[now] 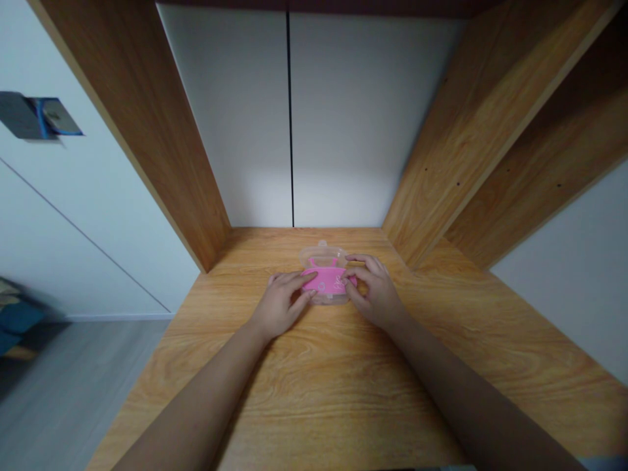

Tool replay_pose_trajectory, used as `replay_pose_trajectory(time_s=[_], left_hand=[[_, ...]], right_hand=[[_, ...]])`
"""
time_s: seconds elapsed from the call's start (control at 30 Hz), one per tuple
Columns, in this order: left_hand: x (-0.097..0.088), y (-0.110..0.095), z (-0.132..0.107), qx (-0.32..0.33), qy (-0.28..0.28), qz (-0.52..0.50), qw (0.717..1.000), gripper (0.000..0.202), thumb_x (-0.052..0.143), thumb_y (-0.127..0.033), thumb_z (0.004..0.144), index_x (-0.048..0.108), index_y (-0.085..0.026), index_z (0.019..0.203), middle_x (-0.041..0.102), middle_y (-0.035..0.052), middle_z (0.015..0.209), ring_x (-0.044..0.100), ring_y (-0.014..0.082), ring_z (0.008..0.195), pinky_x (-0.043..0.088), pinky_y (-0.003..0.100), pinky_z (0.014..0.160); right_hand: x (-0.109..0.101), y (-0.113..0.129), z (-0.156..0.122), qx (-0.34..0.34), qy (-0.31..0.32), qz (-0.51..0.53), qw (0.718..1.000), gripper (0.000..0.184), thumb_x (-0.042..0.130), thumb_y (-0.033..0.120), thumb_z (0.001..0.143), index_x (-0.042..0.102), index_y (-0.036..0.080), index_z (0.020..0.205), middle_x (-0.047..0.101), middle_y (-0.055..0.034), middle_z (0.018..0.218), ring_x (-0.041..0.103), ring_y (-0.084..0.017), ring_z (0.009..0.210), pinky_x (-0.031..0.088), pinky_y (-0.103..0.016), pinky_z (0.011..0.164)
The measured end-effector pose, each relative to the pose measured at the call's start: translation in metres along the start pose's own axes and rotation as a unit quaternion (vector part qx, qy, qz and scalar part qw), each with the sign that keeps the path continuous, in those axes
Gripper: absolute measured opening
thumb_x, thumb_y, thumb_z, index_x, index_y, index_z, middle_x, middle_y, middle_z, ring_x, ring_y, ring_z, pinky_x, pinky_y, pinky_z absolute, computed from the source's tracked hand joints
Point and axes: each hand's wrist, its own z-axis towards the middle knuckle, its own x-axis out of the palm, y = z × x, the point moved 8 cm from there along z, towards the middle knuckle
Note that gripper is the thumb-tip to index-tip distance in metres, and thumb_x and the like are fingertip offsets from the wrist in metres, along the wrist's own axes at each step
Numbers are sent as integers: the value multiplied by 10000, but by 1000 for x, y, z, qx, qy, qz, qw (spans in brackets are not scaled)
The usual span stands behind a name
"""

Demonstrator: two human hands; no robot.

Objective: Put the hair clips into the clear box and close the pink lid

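On the wooden tabletop, a pink flat piece with white print (326, 280) lies in a small clear plastic case (338, 299). The case's see-through lid (322, 250) is folded back on the far side, with a curved pink strip showing in front of it. My left hand (284, 299) holds the left end of the pink piece, thumb at the near edge and fingers over the far one. At the opposite end, my right hand (377, 291) pinches the piece's right edge between thumb and forefinger, while another finger reaches toward the lid. I cannot tell exactly what the pink piece is.
The wooden tabletop (304, 379) runs back to a white panel (343, 131) with a dark vertical seam. Wooden uprights stand at left (142, 131) and right (471, 131). A wall box with a blue edge (59, 118) and grey floor (98, 379) appear at left.
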Motion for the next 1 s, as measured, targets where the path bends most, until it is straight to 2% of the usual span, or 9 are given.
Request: replay_pose_trajectory(time_s=[0.27,0.53,0.73,1.0], left_hand=[[0,0,-1,0,3,1,1000,367,525,-364,999,588,-272,1348,695,79,1249,629,247,1168,417,433,995],[0,0,0,1,0,2,1000,367,525,-365,999,585,-280,1351,698,79,1240,626,247,1173,417,431,986],[0,1,0,0,-1,4,1000,369,528,-368,997,591,-275,1348,695,83,1245,623,252,1177,417,439,991],[1,2,0,-3,0,2,1000,368,527,-364,995,595,-274,1346,696,88,1248,622,257,1186,426,442,997]], right_hand=[[1,-6,-1,14,-14,21,1000,42,627,212,850,658,232,870,625,-102,1186,590,-282,1151,450,-486,990],[-2,-2,-1,1,2,33,999,125,572,192,885,664,228,809,612,-101,1209,573,-288,1182,437,-498,990],[0,-1,-1,-7,9,33,999,139,565,210,901,695,236,861,608,-101,1211,570,-288,1185,435,-495,989],[-5,-6,0,14,-8,48,999,143,549,179,890,672,229,837,608,-100,1190,583,-277,1146,441,-490,997]])
